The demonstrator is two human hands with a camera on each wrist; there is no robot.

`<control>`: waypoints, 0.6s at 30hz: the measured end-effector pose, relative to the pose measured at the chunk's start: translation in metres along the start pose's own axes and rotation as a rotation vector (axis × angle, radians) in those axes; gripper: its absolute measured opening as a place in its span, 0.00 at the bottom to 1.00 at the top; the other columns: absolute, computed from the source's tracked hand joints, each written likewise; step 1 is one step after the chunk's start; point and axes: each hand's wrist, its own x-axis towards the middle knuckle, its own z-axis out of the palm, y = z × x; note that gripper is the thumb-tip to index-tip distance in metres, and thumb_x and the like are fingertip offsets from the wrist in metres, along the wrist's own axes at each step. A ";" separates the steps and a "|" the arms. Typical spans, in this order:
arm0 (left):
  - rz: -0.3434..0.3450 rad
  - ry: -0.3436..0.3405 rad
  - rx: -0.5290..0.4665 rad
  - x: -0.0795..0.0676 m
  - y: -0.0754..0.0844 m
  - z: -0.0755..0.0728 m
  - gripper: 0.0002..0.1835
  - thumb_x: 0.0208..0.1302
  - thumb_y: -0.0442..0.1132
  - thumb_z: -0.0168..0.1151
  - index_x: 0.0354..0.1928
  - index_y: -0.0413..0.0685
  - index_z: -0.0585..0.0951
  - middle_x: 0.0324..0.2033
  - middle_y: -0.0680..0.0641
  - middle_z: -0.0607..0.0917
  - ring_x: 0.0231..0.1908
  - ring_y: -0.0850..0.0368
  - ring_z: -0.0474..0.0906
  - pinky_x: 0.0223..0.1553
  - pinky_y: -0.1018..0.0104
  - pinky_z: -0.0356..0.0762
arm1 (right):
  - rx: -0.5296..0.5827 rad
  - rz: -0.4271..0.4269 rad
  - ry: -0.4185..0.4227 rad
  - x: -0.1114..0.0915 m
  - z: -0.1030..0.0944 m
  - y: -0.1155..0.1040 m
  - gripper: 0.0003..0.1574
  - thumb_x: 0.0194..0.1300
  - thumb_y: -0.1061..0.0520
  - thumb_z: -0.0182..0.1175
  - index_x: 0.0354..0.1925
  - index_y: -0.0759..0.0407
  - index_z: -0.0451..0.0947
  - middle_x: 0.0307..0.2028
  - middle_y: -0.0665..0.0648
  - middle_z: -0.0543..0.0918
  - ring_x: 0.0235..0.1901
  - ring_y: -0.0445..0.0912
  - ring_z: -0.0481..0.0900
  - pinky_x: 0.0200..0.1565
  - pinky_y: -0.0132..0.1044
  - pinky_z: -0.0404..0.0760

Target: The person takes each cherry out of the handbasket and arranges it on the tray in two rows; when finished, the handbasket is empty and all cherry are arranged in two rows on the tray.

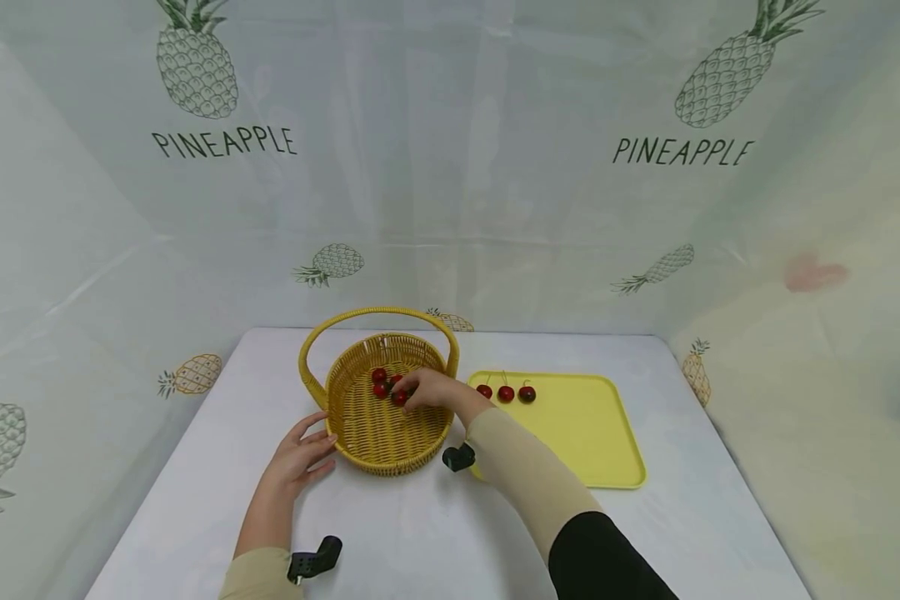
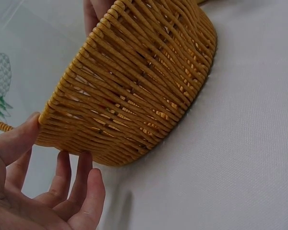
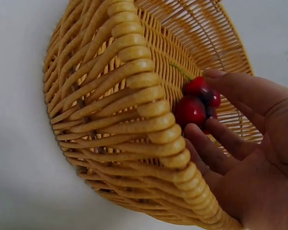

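A round yellow wicker basket (image 1: 378, 429) with a tall arched handle stands on the white table. My left hand (image 1: 300, 454) holds its left side, a digit on the rim and other fingertips against the outer wall (image 2: 129, 96). Over the right rim, my right hand (image 1: 427, 390) reaches inside. Several red cherries (image 1: 379, 390) lie bunched there. In the right wrist view, the fingers (image 3: 225, 139) spread around the cherries (image 3: 190, 111), with fingertips at or against them; no firm grip shows. One cherry has a green stem (image 3: 181, 71).
To the right of the basket lies a yellow tray (image 1: 577, 425), partly covered by the right forearm. Three stemmed cherries (image 1: 506, 393) sit in a row near its back left corner. A pineapple-print sheet (image 1: 450, 192) hangs behind and beside the table.
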 end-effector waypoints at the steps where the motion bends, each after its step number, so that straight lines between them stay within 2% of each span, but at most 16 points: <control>1: 0.001 -0.003 0.003 0.000 0.000 0.000 0.33 0.68 0.32 0.60 0.73 0.50 0.60 0.59 0.37 0.72 0.43 0.58 0.79 0.48 0.52 0.77 | 0.001 0.006 -0.003 0.001 0.000 0.000 0.26 0.59 0.61 0.70 0.57 0.55 0.80 0.57 0.55 0.76 0.55 0.48 0.73 0.52 0.41 0.74; 7: 0.003 0.002 -0.004 0.000 -0.001 0.001 0.33 0.68 0.32 0.61 0.72 0.50 0.61 0.54 0.42 0.76 0.43 0.57 0.80 0.49 0.52 0.76 | -0.019 0.030 -0.029 0.005 0.001 -0.001 0.26 0.60 0.62 0.69 0.57 0.53 0.80 0.60 0.56 0.75 0.48 0.45 0.73 0.48 0.39 0.75; 11: 0.002 0.005 -0.008 -0.001 -0.001 0.002 0.33 0.68 0.33 0.61 0.72 0.50 0.61 0.56 0.41 0.75 0.43 0.57 0.79 0.48 0.52 0.76 | -0.033 0.034 -0.055 0.007 0.002 -0.003 0.27 0.60 0.63 0.68 0.58 0.55 0.79 0.60 0.56 0.73 0.45 0.45 0.72 0.48 0.42 0.76; 14: 0.003 0.006 -0.008 -0.003 0.000 0.002 0.33 0.68 0.32 0.61 0.72 0.50 0.61 0.59 0.37 0.72 0.43 0.57 0.79 0.48 0.52 0.77 | -0.049 0.032 -0.081 0.008 0.002 -0.005 0.28 0.60 0.63 0.68 0.59 0.55 0.78 0.63 0.57 0.71 0.47 0.46 0.72 0.50 0.45 0.76; 18: 0.007 0.008 -0.006 -0.003 -0.001 0.002 0.34 0.68 0.32 0.61 0.73 0.50 0.60 0.62 0.34 0.69 0.43 0.57 0.79 0.48 0.52 0.77 | -0.121 0.035 -0.109 0.010 0.004 -0.007 0.30 0.60 0.61 0.69 0.61 0.52 0.77 0.66 0.57 0.68 0.50 0.45 0.71 0.50 0.42 0.75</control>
